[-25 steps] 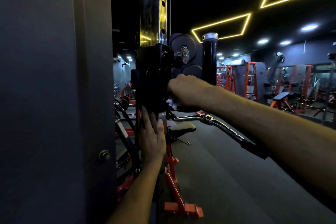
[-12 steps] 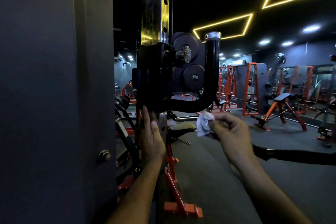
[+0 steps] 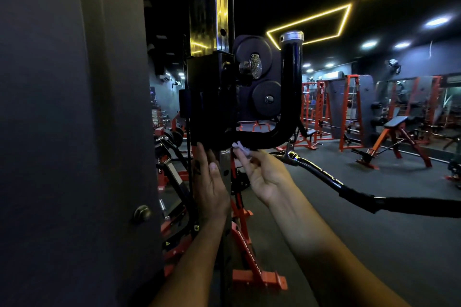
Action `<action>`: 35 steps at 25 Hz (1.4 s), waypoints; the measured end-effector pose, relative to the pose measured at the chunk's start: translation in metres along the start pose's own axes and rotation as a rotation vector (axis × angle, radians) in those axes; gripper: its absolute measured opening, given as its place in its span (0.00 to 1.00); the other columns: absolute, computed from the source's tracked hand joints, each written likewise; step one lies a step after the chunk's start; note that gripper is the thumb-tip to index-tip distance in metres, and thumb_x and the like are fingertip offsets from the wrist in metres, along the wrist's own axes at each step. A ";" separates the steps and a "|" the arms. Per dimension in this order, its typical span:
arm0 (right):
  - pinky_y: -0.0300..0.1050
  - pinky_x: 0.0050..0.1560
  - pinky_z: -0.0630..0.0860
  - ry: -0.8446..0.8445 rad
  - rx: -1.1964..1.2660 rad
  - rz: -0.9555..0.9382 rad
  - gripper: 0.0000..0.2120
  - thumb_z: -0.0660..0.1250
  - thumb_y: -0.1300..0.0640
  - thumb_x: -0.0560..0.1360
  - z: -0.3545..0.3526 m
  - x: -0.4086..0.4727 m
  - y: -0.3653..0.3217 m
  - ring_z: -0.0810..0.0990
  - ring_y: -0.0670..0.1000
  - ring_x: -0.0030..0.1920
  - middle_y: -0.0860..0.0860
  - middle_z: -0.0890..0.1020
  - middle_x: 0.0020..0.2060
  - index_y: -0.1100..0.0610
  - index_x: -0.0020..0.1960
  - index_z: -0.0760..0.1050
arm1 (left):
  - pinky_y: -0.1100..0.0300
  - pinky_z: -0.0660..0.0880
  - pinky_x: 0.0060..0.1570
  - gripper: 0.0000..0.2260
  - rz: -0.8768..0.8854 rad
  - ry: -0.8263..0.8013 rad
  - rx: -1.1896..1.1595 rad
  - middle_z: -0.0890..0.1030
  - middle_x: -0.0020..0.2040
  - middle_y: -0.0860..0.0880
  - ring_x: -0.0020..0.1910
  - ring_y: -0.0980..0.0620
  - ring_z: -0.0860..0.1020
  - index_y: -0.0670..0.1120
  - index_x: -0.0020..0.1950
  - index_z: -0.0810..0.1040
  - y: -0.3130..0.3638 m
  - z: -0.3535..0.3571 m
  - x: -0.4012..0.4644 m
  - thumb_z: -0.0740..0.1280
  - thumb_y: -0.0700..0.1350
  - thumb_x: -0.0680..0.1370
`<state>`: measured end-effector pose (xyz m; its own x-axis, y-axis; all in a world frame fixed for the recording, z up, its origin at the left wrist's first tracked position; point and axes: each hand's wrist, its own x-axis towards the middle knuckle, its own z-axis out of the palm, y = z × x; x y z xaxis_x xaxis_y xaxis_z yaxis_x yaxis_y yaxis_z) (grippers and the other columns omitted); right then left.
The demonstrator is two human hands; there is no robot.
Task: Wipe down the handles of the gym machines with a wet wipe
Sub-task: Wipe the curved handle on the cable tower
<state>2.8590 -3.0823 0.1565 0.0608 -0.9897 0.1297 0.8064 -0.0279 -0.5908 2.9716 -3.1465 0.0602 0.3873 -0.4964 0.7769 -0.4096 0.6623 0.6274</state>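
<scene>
- The right hand (image 3: pixel 268 177) was turned palm up, its fingertips pinching a crumpled white wet wipe (image 3: pixel 241 147) against the underside of a black J-shaped handle (image 3: pixel 287 117).
- The wipe sat just above the right fingertips, touching the handle at the near end of its horizontal run.
- From the wipe, the handle's lower part ran sideways away from the left hand, then curved upward; its long axis stood vertical, ending in a silver cap (image 3: pixel 291 36) well above both hands.
- The left hand (image 3: pixel 210 182) lay flat with straight fingers against the upright post (image 3: pixel 224 172), just beside the right hand, holding nothing.
- Above the left fingertips sat a dark carriage block (image 3: pixel 207 97); its surface was too dark to make out in detail.
- Two round black pulleys (image 3: pixel 259 82) were mounted between the block and the vertical part of the handle.
- A long black bar (image 3: pixel 349 190) stretched from near the right fingers out to the far side of the right arm and was cut off at the frame edge.
- How much of the wipe was folded inside the right fingers could not be told.
- A grey panel (image 3: pixel 74 132) filled the space beyond the left hand, hiding whatever lay behind it.
</scene>
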 end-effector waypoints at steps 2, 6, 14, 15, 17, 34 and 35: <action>0.44 0.42 0.85 0.044 0.017 -0.018 0.07 0.59 0.73 0.81 -0.007 -0.013 -0.012 0.84 0.59 0.53 0.67 0.80 0.57 0.71 0.56 0.75 | 0.40 0.61 0.76 0.25 -0.002 0.008 0.033 0.54 0.83 0.58 0.81 0.56 0.55 0.63 0.83 0.48 0.000 0.001 0.002 0.47 0.58 0.86; 0.43 0.42 0.84 0.084 -0.119 -0.166 0.07 0.60 0.71 0.81 -0.019 -0.038 -0.041 0.84 0.56 0.49 0.62 0.83 0.48 0.68 0.49 0.77 | 0.40 0.64 0.75 0.25 -0.006 0.027 0.061 0.56 0.83 0.56 0.81 0.54 0.58 0.63 0.83 0.47 0.000 0.001 0.000 0.47 0.58 0.86; 0.34 0.44 0.80 0.111 -0.806 -0.883 0.08 0.70 0.64 0.78 -0.008 -0.072 -0.098 0.83 0.46 0.43 0.49 0.86 0.45 0.53 0.51 0.84 | 0.42 0.72 0.65 0.25 -0.045 0.013 0.135 0.61 0.81 0.45 0.75 0.43 0.68 0.65 0.82 0.44 0.014 0.000 -0.003 0.43 0.61 0.84; 0.31 0.45 0.78 0.090 -1.000 -1.064 0.08 0.70 0.64 0.78 -0.003 -0.071 -0.111 0.83 0.44 0.45 0.47 0.86 0.46 0.53 0.52 0.84 | 0.44 0.73 0.61 0.25 -0.109 0.001 0.135 0.60 0.81 0.44 0.73 0.42 0.70 0.66 0.82 0.44 0.020 0.000 -0.003 0.43 0.62 0.84; 0.24 0.49 0.72 0.010 -1.341 -1.345 0.08 0.70 0.65 0.78 0.011 -0.061 -0.130 0.78 0.40 0.47 0.49 0.83 0.50 0.57 0.55 0.83 | 0.42 0.73 0.62 0.26 -0.143 0.002 0.224 0.56 0.82 0.43 0.74 0.39 0.68 0.64 0.82 0.47 0.035 0.002 -0.007 0.46 0.62 0.83; 0.43 0.53 0.72 -0.288 -1.909 -1.578 0.08 0.70 0.62 0.76 0.077 -0.036 -0.194 0.74 0.52 0.52 0.54 0.78 0.52 0.59 0.55 0.81 | 0.43 0.44 0.80 0.32 0.479 -0.438 0.831 0.57 0.83 0.50 0.82 0.51 0.51 0.50 0.83 0.53 0.190 -0.017 0.147 0.64 0.50 0.82; 0.42 0.53 0.70 -0.300 -1.951 -1.614 0.09 0.71 0.61 0.76 0.085 -0.035 -0.201 0.74 0.53 0.53 0.55 0.78 0.52 0.59 0.55 0.81 | 0.43 0.43 0.80 0.33 0.454 -0.478 0.855 0.55 0.83 0.49 0.82 0.51 0.51 0.49 0.83 0.52 0.190 -0.016 0.147 0.64 0.49 0.82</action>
<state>2.7450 -3.0298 0.3387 0.4226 -0.1003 0.9008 -0.7884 -0.5309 0.3108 2.9640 -3.0845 0.2931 -0.2326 -0.5936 0.7704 -0.9464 0.3206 -0.0387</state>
